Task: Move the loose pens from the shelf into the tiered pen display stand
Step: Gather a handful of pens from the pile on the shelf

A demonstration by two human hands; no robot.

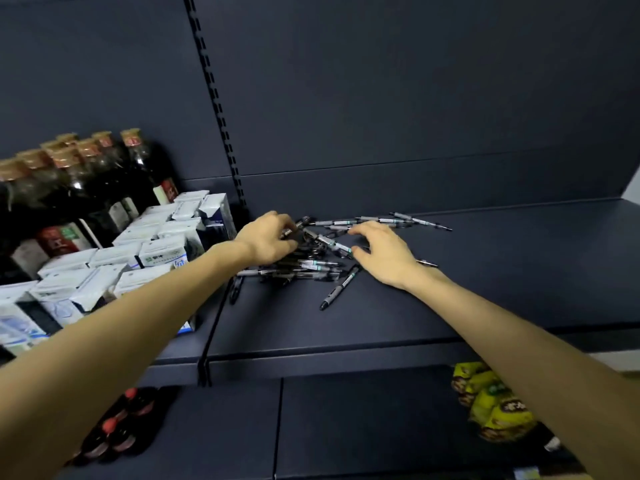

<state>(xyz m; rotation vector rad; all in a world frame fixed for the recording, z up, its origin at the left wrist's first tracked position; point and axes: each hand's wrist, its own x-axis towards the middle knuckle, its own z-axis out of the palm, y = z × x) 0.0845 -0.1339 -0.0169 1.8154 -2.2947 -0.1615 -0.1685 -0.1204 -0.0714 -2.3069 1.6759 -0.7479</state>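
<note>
From the head camera I see the loose pens (311, 261) heaped on the dark shelf (485, 289), most in a tangled pile at its middle, a few strung out in a row toward the back right and one lying apart at the front of the pile. My left hand (268, 239) sits on the left side of the pile with its fingers curled down round some pens, gripping them. My right hand (384, 252) rests on the right side of the pile, fingers spread and bent, fingertips touching the pens without closing on any that I can make out. White boxes (138, 251) crowd the shelf to the left, with dark bottles (86, 181) behind them. Yellow-green packets (491, 400) lie on the lower shelf at right.
</note>
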